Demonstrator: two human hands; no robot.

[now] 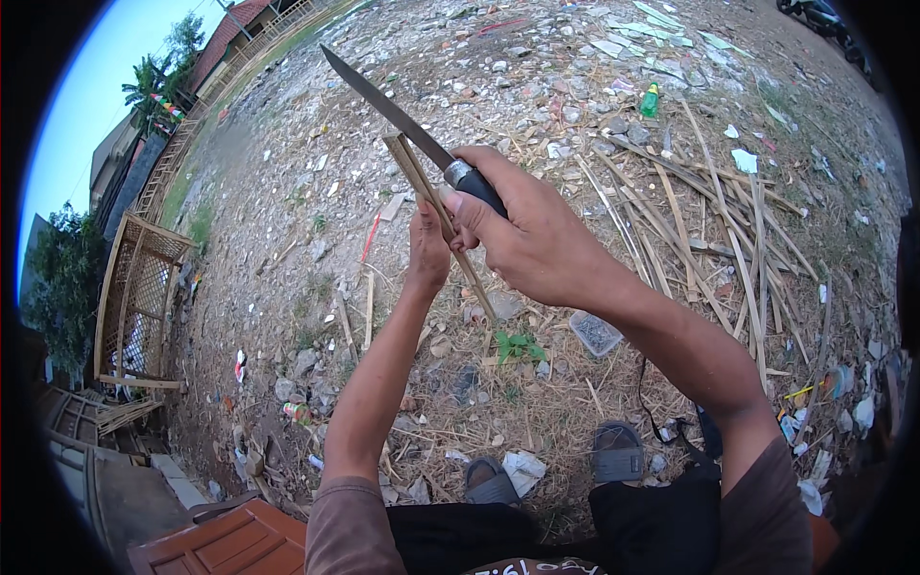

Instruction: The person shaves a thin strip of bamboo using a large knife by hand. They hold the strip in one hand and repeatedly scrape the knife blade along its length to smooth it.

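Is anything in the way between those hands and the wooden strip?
Nothing visible: the left hand holds the wooden strip directly. The right hand grips a knife beside the strip's upper part.

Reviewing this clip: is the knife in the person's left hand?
No, the right hand grips the knife, while the left hand holds a strip.

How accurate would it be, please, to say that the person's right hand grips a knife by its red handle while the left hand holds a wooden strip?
One detail is wrong: the handle is black, not red, as the head view shows. The right hand does grip the knife by it, while the left hand holds a wooden strip.
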